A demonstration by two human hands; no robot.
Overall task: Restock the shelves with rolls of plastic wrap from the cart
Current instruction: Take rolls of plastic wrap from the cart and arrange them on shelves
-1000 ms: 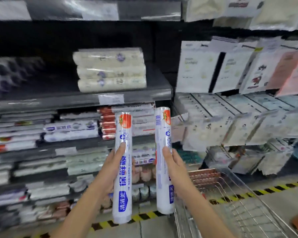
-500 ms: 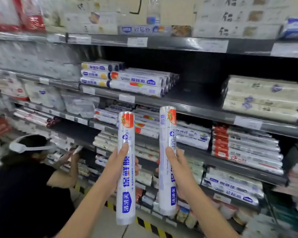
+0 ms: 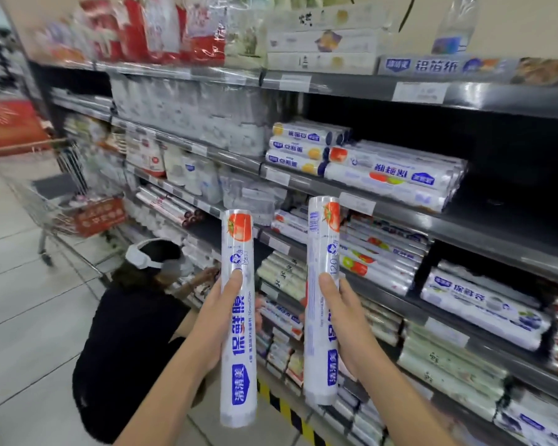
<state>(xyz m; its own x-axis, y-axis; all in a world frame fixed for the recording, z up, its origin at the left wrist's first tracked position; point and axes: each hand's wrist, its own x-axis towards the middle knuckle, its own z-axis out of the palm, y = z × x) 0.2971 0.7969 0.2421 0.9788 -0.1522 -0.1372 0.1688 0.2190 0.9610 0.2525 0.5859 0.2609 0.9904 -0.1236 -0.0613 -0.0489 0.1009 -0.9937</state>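
My left hand [image 3: 216, 320] grips a plastic wrap roll [image 3: 238, 375], held upright, white with blue characters and a red tomato at the top. My right hand [image 3: 345, 323] grips a second, matching roll [image 3: 319, 252], also upright, a little higher and to the right. Both rolls are in front of the dark shelving. On the shelf above and to the right lies a stack of similar rolls [image 3: 396, 175] with the same tomato mark, and dark bare shelf space [image 3: 509, 194] lies to its right.
A person in black [image 3: 132, 336] crouches at the lower shelves just left of my arms. A wire shopping cart [image 3: 58, 201] stands further left in the aisle. Shelf edges [image 3: 400, 210] with price tags run diagonally; yellow-black tape [image 3: 284, 403] marks the floor at the shelf base.
The view has swung left along the shelves; the crouching person and a cart came into view. Both hands still hold their rolls upright in the same way.
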